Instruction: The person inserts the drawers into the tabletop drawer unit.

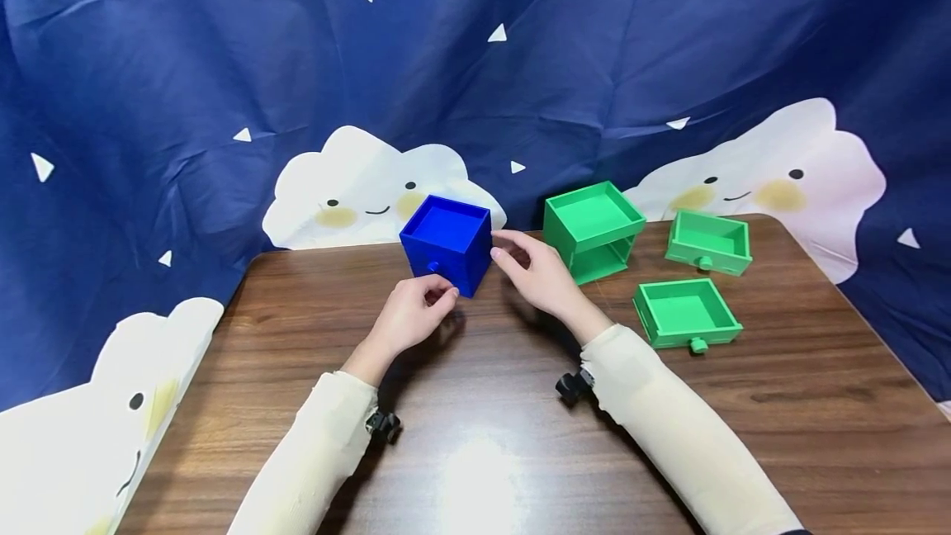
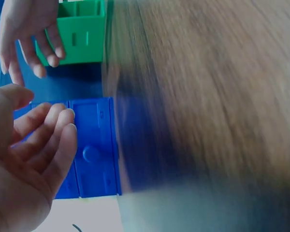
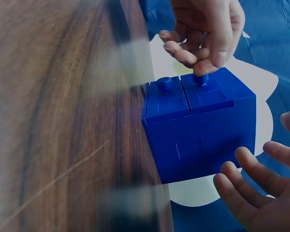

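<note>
Navy cloth (image 1: 631, 40) with a cloud print is hung behind the work area, and a wood-grain tabletop (image 1: 475, 370) is set in front of it. Near the rear edge, a blue two-drawer cabinet (image 1: 449, 246) is stood upright, top tray facing up. To its right, apart from it, a green cabinet (image 1: 594, 229) is placed with a bay exposed beneath its top tray; no drawer is seen in that bay.

Assembly of the blue cabinet is judged complete: its upper drawer (image 3: 208, 100) and lower drawer (image 3: 166, 107) appear fully seated. The green cabinet is judged unfinished, since its rear green drawer (image 1: 709, 242) and front green drawer (image 1: 687, 312) are laid outside it, to the right, open side up and not yet inserted.

Both hands are positioned at the blue cabinet. The left hand (image 1: 412, 312) is held at the front, fingers loosely curled; nothing is seen to be gripped. The right hand (image 1: 542, 275) is held beside the right wall, fingers spread and slightly bent, with nothing grasped; whether the wall is touched cannot be told.

The upper blue knob (image 3: 200, 80) is partly covered by the left fingertips in the right wrist view; contact cannot be confirmed. The lower blue knob (image 3: 164, 85) is left uncovered
</note>
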Motion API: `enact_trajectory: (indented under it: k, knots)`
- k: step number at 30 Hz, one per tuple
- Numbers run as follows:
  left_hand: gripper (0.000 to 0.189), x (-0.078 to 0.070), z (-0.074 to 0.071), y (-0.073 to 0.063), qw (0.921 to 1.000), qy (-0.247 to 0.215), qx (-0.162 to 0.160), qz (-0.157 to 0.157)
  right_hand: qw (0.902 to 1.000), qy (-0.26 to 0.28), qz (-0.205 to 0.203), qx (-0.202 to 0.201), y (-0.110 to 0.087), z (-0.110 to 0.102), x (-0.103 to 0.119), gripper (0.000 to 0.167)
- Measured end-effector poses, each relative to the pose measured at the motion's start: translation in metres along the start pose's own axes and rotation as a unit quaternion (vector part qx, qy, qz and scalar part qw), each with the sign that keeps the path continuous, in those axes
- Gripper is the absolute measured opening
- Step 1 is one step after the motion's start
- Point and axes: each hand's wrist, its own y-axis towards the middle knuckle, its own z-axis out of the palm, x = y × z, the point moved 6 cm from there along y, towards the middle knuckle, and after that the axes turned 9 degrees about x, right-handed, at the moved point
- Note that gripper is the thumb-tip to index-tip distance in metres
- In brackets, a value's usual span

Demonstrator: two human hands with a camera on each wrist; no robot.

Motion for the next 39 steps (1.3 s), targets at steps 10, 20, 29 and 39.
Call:
enact_trajectory:
  k: [10,20,29,39]
  knots:
    - [0.018,-0.017,0.008,-0.002,0.9991,-0.032,0.023,0.015,0.9999,-0.006,-0.012,0.001,-0.013,-0.005,-0.002,0.038]
    - [0.017,-0.031,0.016,0.000,0.9986,-0.033,0.023,0.035,0.9997,-0.020,-0.011,0.012,-0.027,-0.013,0.002,0.036]
    - [0.018,-0.037,0.025,0.006,0.9978,-0.041,0.029,0.042,0.9991,-0.035,-0.022,0.013,-0.037,-0.014,0.003,0.034]
    - [0.019,-0.046,0.030,0.011,0.9976,-0.042,0.029,0.048,0.9987,-0.047,-0.013,0.015,-0.048,-0.019,-0.006,0.034]
